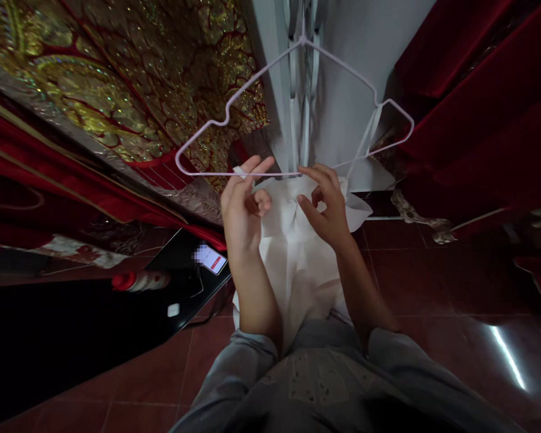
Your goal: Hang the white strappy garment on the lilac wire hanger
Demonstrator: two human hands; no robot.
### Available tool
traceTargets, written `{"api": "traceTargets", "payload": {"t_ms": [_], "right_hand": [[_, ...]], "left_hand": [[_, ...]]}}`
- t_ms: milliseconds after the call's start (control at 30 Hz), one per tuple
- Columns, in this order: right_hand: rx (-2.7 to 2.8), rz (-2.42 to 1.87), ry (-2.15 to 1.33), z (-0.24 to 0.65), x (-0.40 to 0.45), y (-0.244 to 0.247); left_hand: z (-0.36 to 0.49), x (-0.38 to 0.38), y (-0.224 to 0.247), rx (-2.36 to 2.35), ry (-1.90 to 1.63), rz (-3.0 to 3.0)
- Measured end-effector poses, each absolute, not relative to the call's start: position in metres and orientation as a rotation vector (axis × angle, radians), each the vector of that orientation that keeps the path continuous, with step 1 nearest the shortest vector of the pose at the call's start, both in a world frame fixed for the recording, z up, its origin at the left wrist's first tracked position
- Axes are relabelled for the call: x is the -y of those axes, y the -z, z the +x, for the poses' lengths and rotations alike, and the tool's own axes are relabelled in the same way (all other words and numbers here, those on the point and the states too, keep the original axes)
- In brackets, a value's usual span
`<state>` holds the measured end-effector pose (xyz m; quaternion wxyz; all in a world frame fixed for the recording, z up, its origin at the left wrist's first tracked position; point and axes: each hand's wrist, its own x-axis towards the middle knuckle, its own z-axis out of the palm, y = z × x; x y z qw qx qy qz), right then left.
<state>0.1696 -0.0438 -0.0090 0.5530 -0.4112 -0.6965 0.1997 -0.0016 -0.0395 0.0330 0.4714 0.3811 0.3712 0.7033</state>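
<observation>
A pale pink clothes hanger (338,59) hangs in front of me, with a white garment (293,264) below it. On the hanger's right side, a white strap (370,131) loops over the frame. My left hand (243,207) is at the left part of the bottom bar, two fingers stretched out across it and the others curled. A bit of white strap (238,171) shows beside those fingers; whether they touch it is unclear. My right hand (327,204) is at the garment's top, thumb and index finger apart, with the index fingertip at the bar.
Gold-sequined red clothing (162,78) hangs on the left, dark red cloth (473,108) on the right. A black table (94,325) at left bears a lit phone (211,258), a red-capped bottle (139,281) and a small white case (174,310). Red tiles (415,276) cover the floor.
</observation>
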Motion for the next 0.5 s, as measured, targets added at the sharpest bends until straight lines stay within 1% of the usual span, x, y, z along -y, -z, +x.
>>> {"api": "traceTargets", "payload": {"t_ms": [100,167,233,300,367,500], "right_hand": [[1.511,-1.003,-0.358,0.176,0.04,0.011],[1.218,-1.062,-0.202,0.19,0.031,0.018],[0.96,-1.094,-0.166,0.207,0.02,0.025],[0.912,-1.103,-0.279,0.222,0.011,0.028],[1.007,-1.087,-0.424,0.229,0.01,0.025],[1.158,-1.051,-0.551,0.223,0.027,0.012]], "left_hand": [[0.01,0.041,-0.033,-0.875,-1.75,0.972],[0.01,0.039,-0.033,-0.879,-1.799,0.984],[0.007,0.036,-0.033,-0.895,-1.849,0.987],[0.004,0.033,-0.033,-0.865,-1.878,0.985],[0.005,0.03,-0.031,-0.797,-1.901,0.978],[0.01,0.026,-0.026,-0.81,-1.938,0.967]]}}
